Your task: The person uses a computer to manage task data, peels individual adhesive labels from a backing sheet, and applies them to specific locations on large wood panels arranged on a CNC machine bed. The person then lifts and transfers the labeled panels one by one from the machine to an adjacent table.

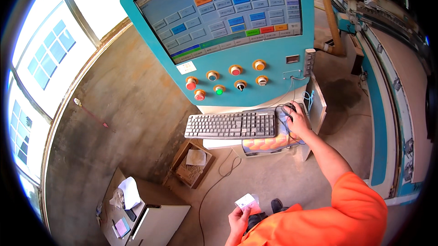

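Note:
My right hand rests over a dark computer mouse, its fingers curled on it, at the right end of the shelf. Directly left of it lies a black keyboard. Low in the picture, my left hand pinches a small white paper slip between thumb and fingers. Above the keyboard stands a teal control panel with a lit screen full of grey, blue and orange on-screen buttons. Several round push buttons and knobs, among them a red button, sit below the screen.
A wooden box with scraps stands on the floor below the keyboard. At lower left is a cabinet with papers and small items on top. A cable trails across the floor. Long machinery runs along the right, windows along the left.

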Tool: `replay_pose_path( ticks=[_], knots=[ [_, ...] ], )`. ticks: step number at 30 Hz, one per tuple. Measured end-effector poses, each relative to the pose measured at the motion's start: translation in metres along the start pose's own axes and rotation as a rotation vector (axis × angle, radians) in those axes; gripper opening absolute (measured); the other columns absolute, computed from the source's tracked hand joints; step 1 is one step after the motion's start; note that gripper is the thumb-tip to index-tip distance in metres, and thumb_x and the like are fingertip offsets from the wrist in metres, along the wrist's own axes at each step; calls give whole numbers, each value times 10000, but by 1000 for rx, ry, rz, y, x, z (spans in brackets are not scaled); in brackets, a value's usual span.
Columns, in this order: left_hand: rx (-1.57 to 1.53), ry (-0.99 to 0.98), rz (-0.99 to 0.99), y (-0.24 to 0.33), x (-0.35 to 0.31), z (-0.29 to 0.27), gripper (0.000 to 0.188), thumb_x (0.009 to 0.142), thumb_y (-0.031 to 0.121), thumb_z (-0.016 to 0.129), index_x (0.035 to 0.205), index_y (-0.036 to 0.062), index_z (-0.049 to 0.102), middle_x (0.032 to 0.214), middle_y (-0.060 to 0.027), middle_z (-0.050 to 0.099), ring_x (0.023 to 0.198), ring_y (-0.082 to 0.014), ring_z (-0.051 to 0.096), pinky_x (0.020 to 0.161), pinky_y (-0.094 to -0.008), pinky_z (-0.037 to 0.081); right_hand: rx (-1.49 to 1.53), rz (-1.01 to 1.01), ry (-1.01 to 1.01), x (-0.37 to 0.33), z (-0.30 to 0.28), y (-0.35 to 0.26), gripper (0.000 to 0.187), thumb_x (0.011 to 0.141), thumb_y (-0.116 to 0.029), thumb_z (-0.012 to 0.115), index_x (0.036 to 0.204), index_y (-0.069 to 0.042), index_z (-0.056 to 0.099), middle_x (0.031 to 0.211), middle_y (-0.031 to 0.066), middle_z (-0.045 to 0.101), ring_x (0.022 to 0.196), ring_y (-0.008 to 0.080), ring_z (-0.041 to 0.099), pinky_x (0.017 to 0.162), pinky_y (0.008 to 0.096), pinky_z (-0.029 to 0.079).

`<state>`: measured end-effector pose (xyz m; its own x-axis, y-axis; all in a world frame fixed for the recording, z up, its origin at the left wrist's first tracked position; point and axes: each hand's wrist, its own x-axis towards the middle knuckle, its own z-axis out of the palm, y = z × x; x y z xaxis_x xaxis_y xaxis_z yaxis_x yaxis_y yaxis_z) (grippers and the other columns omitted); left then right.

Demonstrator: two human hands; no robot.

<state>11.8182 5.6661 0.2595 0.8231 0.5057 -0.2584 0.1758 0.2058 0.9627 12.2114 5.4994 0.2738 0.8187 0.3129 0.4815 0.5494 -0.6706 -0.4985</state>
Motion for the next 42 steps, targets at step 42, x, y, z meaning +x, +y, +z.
replay_pose_path(
  ticks=[42],
  knots=[
    [250,-977,33,36,110,139,187,865,112,584,947,-53,611,838,-38,624,775,-114,557,716,-273,465,145,-152,153,-39,-50,17,513,662,-124,643,1159,-83,520,1230,155,434,1141,351,430,939,425,406]
  ],
)
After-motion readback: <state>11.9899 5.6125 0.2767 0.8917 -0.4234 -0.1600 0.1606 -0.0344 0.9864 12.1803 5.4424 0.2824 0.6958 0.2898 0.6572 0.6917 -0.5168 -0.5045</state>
